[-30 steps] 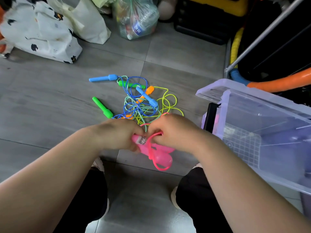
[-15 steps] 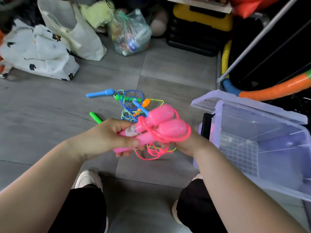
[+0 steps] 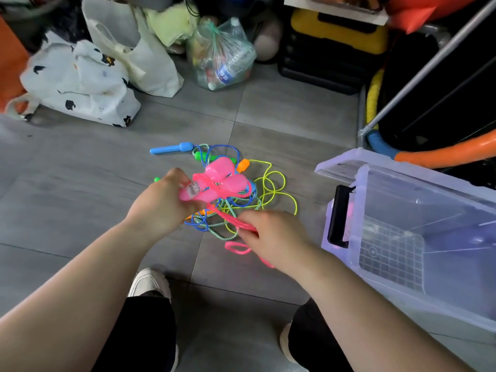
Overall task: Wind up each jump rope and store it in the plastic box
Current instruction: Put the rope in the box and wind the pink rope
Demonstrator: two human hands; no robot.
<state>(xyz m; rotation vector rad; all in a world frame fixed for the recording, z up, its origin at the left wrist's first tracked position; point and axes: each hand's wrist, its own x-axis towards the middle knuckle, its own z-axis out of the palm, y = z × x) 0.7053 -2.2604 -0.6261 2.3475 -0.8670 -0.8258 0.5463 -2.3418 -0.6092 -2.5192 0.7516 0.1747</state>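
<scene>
Left hand [image 3: 161, 208] gripped the paired pink handles [image 3: 217, 181] above the floor tangle [image 3: 209, 224]; right hand [image 3: 271, 234] apparently pinched the slack pink cord [image 3: 228, 218]. Light, limp and springy, it seemed best held at the stiff handles.

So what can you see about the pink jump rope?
The pink jump rope looks like shiny plastic. Its two fat handles lie side by side; the left hand grips their thin ends, near a white sticker. Some thin pink cord wraps the handles; the rest runs down to the right hand, which pinches it, with loops hanging below.
</scene>
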